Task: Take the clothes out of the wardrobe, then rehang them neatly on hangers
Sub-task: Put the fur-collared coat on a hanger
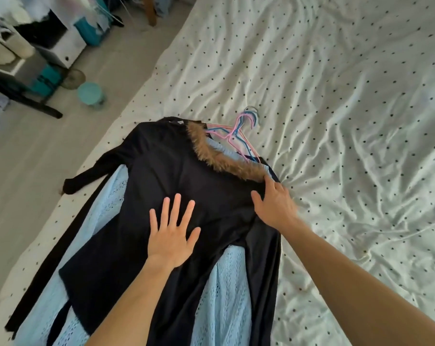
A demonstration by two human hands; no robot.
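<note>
A black garment (176,166) with a brown fur collar (221,158) lies spread flat on top of a small pile of clothes near the left edge of a bed (336,121), which is covered by a wrinkled white sheet with small dark dots. Under it lies a light blue knit garment (226,295), showing at the lower middle and along the left side, and more dark cloth shows at both outer edges of the pile. One black sleeve (86,178) reaches out to the left, as far as the bed's edge. Pink and blue hangers (239,136) lie together at the neck end of the pile, their hooks on the sheet just beyond the collar.

The person's left grip (172,237) is spread wide, palm down, pressing flat on the middle of the black garment. The right grip (276,203) rests on the garment's right shoulder, fingertips at the end of the fur collar and thumb out on the black cloth; it is blurred, and I cannot tell whether it pinches the fabric.

On the grey floor (37,158) left of the bed stands a pale turquoise round tub (90,93), near cluttered furniture.
</note>
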